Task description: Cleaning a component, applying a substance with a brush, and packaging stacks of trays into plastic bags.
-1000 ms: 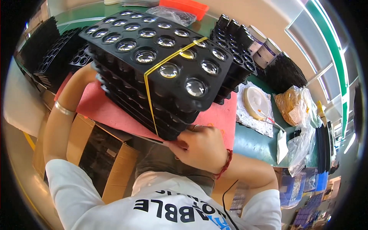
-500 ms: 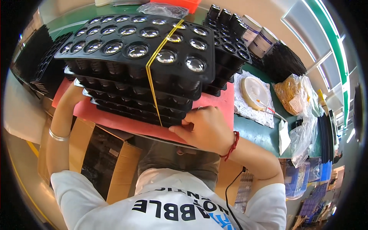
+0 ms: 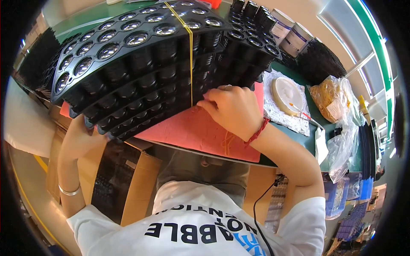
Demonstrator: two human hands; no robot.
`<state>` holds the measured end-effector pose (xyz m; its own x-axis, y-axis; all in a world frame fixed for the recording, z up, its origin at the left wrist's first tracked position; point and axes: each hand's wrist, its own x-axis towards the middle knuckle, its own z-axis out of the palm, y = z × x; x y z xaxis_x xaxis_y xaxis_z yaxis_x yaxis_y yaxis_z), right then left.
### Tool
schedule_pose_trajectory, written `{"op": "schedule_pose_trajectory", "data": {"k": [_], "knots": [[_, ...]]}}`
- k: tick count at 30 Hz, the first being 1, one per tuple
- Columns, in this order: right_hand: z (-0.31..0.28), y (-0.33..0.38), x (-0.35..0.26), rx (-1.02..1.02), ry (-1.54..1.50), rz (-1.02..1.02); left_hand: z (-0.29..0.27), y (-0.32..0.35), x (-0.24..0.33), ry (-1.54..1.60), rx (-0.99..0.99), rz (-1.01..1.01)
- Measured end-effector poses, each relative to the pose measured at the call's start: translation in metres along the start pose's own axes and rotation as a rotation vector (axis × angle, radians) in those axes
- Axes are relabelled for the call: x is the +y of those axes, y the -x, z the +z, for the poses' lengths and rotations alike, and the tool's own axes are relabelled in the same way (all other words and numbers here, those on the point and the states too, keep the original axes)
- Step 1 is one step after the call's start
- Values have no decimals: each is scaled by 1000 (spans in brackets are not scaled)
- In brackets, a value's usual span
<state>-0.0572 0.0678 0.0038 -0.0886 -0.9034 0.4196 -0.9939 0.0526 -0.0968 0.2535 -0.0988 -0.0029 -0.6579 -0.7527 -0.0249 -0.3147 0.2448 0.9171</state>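
A tall stack of black plastic trays point(image 3: 141, 81), with round clear lenses in the top tray's wells, stands slanted over a red pad point(image 3: 179, 132). One yellow rubber band point(image 3: 191, 64) runs across its top and down the near side. My left hand point(image 3: 87, 138) grips the stack's lower left corner, its fingers partly hidden beneath. By the stack's lower right end, my right hand point(image 3: 235, 109) is closed, thumb near the band's lower end. Thin yellow strands point(image 3: 228, 143) show below this hand; what its curled fingers hold is hidden.
A second stack of black trays point(image 3: 252, 55) stands behind right, near two tins point(image 3: 294, 39). On the right lie a round white dish point(image 3: 287, 94), a brush-like tool point(image 3: 314, 121) and a bag of yellow rubber bands point(image 3: 331, 100). Below the table edge is an open cardboard box point(image 3: 136, 183).
The tray stack has turned, its left end coming nearer me and its right end moving away. My left hand has come lower with it; my right hand has moved slightly up and right.
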Motion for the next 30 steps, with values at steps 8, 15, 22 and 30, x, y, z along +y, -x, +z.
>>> {"op": "schedule_pose_trajectory", "data": {"k": [8,15,22,30], "knots": [[3,-6,-2,41,72,-95,19,9,-2,199,51,82],[16,-12,5,104,128,-113,53,24,-7,119,226,266],[8,-1,11,158,-57,-175,87,37,-7,85,390,264],[-40,20,33,-243,-341,-83,139,46,7,-56,657,171]]}}
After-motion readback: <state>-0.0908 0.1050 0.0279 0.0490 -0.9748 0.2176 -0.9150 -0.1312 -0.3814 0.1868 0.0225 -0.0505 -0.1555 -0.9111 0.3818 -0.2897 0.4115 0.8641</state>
